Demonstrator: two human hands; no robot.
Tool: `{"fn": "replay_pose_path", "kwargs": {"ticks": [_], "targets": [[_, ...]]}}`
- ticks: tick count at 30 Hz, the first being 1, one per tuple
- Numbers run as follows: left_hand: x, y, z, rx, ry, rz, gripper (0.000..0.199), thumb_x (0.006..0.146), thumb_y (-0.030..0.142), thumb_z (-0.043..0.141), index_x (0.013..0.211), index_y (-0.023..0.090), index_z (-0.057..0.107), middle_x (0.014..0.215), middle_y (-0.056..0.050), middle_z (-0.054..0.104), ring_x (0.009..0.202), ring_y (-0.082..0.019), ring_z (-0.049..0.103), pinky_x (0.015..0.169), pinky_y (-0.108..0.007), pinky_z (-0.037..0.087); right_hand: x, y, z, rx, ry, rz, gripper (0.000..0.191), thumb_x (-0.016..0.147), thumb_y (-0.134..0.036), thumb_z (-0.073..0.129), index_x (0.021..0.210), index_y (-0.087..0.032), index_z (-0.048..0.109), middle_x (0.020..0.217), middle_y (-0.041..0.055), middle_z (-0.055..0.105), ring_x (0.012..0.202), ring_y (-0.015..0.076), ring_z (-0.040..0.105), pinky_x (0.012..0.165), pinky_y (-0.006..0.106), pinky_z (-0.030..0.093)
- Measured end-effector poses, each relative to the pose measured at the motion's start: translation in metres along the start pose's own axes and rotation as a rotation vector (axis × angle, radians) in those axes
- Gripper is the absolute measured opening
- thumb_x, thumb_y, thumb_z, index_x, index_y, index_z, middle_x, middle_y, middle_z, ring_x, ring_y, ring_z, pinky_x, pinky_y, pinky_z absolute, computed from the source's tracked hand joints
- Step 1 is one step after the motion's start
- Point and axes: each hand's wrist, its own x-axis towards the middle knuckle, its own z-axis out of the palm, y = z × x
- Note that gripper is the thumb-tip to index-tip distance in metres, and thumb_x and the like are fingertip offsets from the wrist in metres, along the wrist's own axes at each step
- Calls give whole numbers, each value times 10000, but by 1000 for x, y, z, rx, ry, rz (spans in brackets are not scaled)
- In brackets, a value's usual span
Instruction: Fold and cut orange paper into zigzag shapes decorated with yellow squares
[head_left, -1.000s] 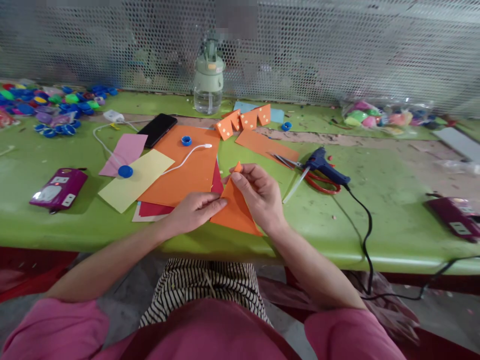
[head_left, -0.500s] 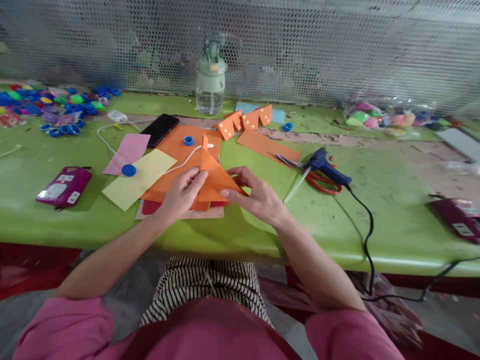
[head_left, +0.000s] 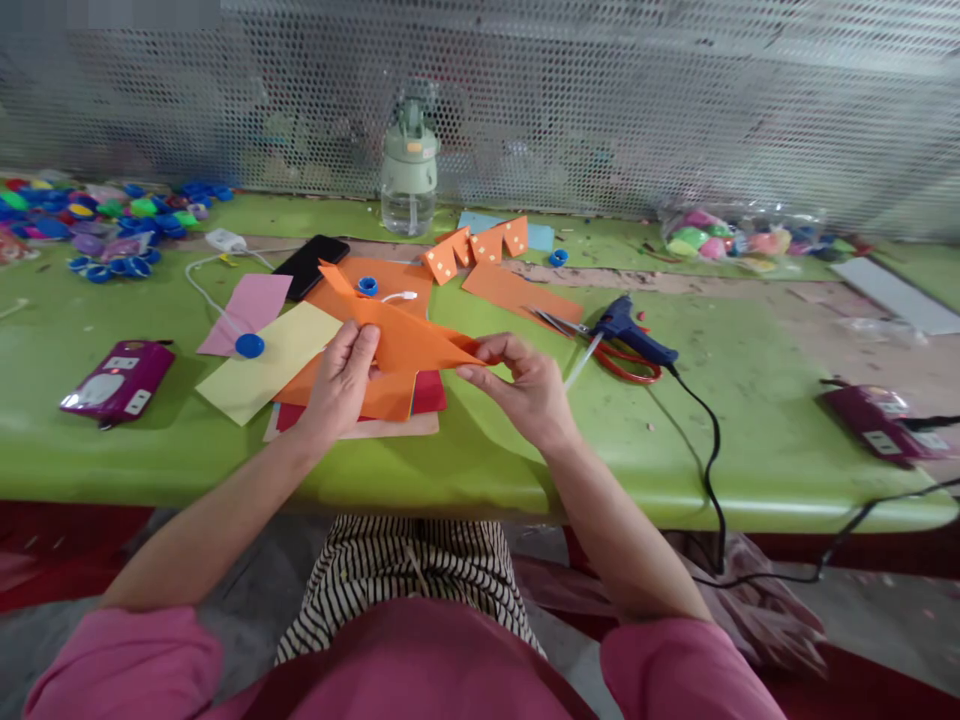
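A folded piece of orange paper (head_left: 416,340) is held between both hands, above a stack of coloured sheets. My left hand (head_left: 345,375) pinches its left part, thumb on top. At the pointed right end, the thumb and fingers of my right hand (head_left: 525,385) are closed on the paper. Beneath it lie orange sheets (head_left: 386,398) and a red sheet (head_left: 430,392). Just left of my left hand is a pale yellow paper strip (head_left: 251,375). A blue bottle cap (head_left: 367,287) and a white cable plug (head_left: 405,296) show behind the folded paper.
A blue glue gun (head_left: 634,330) lies by red-handled scissors (head_left: 630,368) on the right. Spotted orange zigzag paper (head_left: 480,248) stands before a water bottle (head_left: 409,175). A black phone (head_left: 311,265) lies behind. Purple power strips (head_left: 120,383) sit at both sides.
The folded orange paper has turned, its narrow upper end now leaning left and its body stretched sideways. My left hand has shifted slightly left, my right hand slightly right. The view has shifted a little.
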Motion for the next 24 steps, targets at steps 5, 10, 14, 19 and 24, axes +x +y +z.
{"fn": "replay_pose_path", "kwargs": {"ticks": [5, 10, 14, 19, 24], "targets": [[-2, 5, 4, -92, 63, 1, 340, 921, 597, 568, 956, 259, 548, 866, 5, 648, 809, -135, 666, 639, -217, 523, -1, 1, 2, 61, 77, 8, 268, 779, -440, 795, 743, -237, 623, 836, 3, 688, 848, 174, 650, 839, 354, 498], [-3, 3, 3, -43, 58, 32, 346, 941, 598, 525, 922, 253, 542, 839, 0, 634, 831, -138, 666, 641, -213, 519, -1, 2, 2, 99, 74, 15, 319, 781, -473, 793, 761, -235, 582, 813, -9, 656, 802, 147, 636, 793, 334, 510], [-3, -1, 1, -56, 65, 37, 343, 940, 602, 529, 932, 260, 562, 848, 1, 632, 778, -127, 656, 609, -210, 510, 1, 5, 3, 170, 91, 29, 443, 716, -544, 828, 865, -250, 532, 805, -38, 599, 773, 134, 630, 741, 314, 521], [-3, -1, 1, -63, 59, 15, 339, 946, 598, 523, 932, 261, 555, 907, -11, 654, 801, -133, 660, 630, -226, 521, 0, 4, 2, 130, 99, -6, 457, 719, -564, 819, 921, -261, 543, 830, -35, 618, 784, 131, 627, 760, 313, 522], [-1, 1, 0, -49, 78, 30, 366, 927, 627, 536, 955, 262, 553, 875, -7, 646, 840, -144, 653, 653, -218, 513, -1, 2, -2, 77, 58, 19, 455, 734, -576, 802, 971, -259, 577, 811, -24, 673, 806, 161, 677, 778, 336, 533]]}}
